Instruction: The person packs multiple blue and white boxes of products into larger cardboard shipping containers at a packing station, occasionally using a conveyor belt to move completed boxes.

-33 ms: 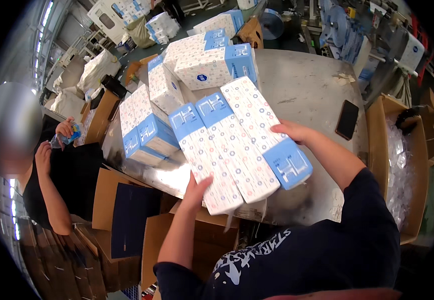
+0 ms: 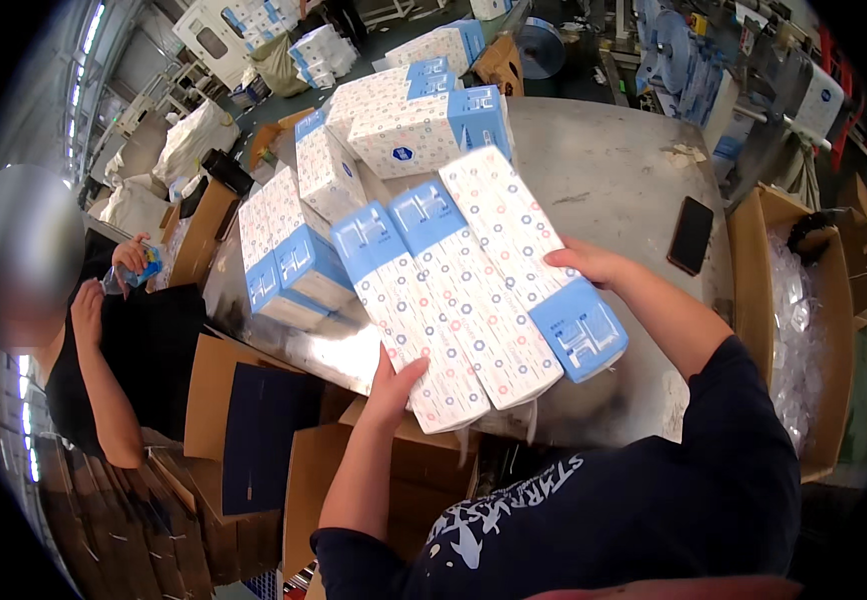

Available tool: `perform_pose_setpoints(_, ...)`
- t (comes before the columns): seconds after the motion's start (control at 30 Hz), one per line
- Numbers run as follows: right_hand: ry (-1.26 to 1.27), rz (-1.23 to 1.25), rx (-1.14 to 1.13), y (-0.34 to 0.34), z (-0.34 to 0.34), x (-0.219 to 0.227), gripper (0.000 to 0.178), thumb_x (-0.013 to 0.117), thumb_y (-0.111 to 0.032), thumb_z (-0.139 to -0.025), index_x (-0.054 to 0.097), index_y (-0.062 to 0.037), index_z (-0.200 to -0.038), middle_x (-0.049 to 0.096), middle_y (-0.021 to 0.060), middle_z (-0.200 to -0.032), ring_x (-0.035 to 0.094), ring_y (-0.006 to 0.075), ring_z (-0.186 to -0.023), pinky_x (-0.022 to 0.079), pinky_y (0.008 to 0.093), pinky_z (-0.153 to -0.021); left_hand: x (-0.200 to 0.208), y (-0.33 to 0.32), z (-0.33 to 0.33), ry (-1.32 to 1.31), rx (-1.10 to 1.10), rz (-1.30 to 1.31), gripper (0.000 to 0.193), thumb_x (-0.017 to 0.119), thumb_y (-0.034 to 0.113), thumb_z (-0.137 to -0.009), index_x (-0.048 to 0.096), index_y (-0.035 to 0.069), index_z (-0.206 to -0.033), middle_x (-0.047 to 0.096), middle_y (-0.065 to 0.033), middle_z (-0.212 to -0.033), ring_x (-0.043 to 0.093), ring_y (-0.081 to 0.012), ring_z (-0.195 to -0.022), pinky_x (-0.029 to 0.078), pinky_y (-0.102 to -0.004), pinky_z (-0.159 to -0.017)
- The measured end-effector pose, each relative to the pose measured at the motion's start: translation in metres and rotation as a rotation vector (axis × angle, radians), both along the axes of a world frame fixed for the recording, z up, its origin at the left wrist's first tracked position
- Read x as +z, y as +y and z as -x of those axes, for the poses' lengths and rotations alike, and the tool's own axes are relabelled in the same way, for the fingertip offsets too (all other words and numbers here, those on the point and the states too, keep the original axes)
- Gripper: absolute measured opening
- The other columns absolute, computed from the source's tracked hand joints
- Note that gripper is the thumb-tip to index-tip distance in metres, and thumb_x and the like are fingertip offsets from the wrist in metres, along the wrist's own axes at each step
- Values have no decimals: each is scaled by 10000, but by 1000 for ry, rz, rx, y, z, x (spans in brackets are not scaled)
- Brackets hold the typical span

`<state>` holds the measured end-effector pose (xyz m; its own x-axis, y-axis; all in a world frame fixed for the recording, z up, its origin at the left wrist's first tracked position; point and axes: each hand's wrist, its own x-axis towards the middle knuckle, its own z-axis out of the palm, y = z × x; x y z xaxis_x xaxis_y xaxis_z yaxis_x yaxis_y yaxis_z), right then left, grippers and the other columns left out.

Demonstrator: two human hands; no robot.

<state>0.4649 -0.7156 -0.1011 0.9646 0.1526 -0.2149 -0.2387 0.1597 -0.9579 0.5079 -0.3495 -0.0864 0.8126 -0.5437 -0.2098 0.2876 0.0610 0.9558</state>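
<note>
Plenty of bare metal on the counter [image 2: 594, 150] here, stretching from the far edge down the right side, with just a phone [image 2: 692, 236] lying near that right edge. Over on the left it's tight: a pair of packs [image 2: 309, 262] sits right beside the load, and more packs [image 2: 404, 140] crowd the back. And the load itself, three packs [image 2: 469, 290] side by side, white with blue ends, is up in both hands at the near edge, lower ends above an open carton [image 2: 312, 490]. Whether they touch the counter, I can't tell.

Now the fingers! The left hand [image 2: 386, 390] grips the lower left side, thumb pressed on top, index at the edge, the rest hidden. The right hand [image 2: 594, 262] clamps the outer pack's right side, thumb on top, remaining fingers tucked out of sight; their spread can't be seen.
</note>
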Motion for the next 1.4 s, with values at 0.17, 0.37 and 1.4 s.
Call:
perform_pose_setpoints(0.17,-264,-109,-75,35,90,48,957,762,-117,-651,232,-49,-1445,409,114,-1400,376,231,-1301,313,381,-1072,21,34,44,-126,-81,172,787,682,-19,-715,279,36,-1389,501,-115,-1282,533,-263,-1154,422,-389,-984)
perform_pose_setpoints(0.37,-316,497,18,92,137,55,905,777,-28,-597,329,-48,-1383,496,101,-1301,438,218,-1248,344,382,-1050,-23,86,87,-16,-9,197,670,790,6,-643,490,18,-1242,565,-73,-1176,541,-219,-1092,438,-369,-953)
perform_pose_setpoints(1.4,103,846,-233,109,483,15,445,627,-313,-861,572,-40,-1208,687,85,-955,646,210,-881,501,320,-768,-62,246,225,-681,-136,-1202,498,567,269,-896,471,-11,-1296,591,-183,-1150,595,-284,-1042,500,-371,-849)
